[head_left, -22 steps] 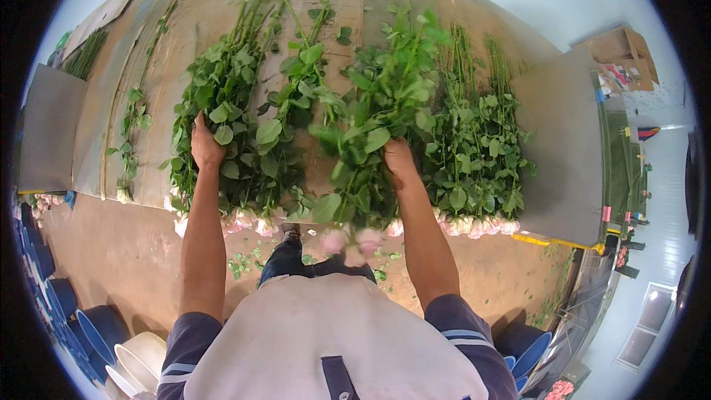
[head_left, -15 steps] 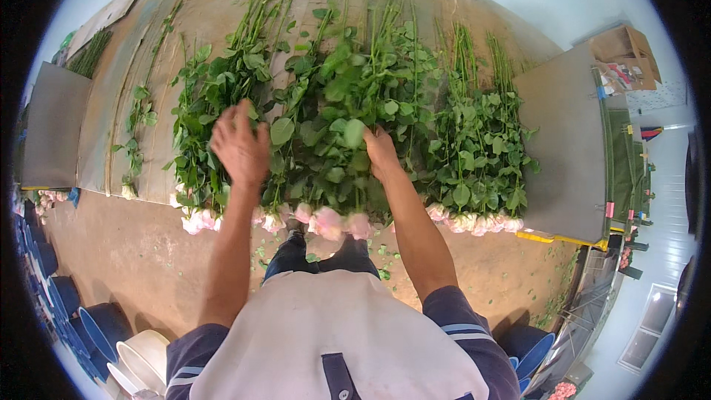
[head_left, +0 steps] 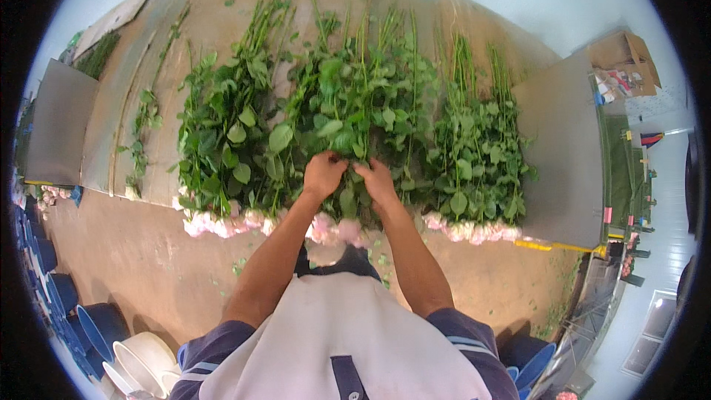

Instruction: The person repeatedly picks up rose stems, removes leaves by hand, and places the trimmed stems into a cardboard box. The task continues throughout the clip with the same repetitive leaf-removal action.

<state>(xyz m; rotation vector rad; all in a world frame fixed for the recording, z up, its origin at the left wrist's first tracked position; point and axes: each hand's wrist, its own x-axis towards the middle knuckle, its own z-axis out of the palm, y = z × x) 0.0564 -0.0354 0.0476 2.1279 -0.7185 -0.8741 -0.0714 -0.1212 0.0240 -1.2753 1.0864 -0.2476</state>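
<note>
Long-stemmed pale pink roses lie in leafy bunches on the table, their blooms along its near edge and their bare stem ends pointing away. At the middle bunch (head_left: pixel 355 96), my left hand (head_left: pixel 324 175) and my right hand (head_left: pixel 378 181) are close together. Between them runs a leafy rose stem, with a pink bloom (head_left: pixel 349 232) below. The fingers of both hands are curled in on this rose; leaves hide part of the fingertips. Another bunch (head_left: pixel 222 118) lies left of my hands, and a neater bunch (head_left: pixel 481 148) lies to the right.
Grey upright panels stand at the table's left end (head_left: pixel 63 122) and right end (head_left: pixel 559 148). A single rose (head_left: pixel 137 144) lies apart on the left. Blue tubs (head_left: pixel 102 332) and white tubs (head_left: pixel 144 359) stand on the floor at lower left. A cardboard box (head_left: pixel 626 63) sits at far right.
My left hand has moved right, from the left bunch to the middle one beside my right hand, and its fingers have closed. My right hand has dropped slightly nearer to me.
</note>
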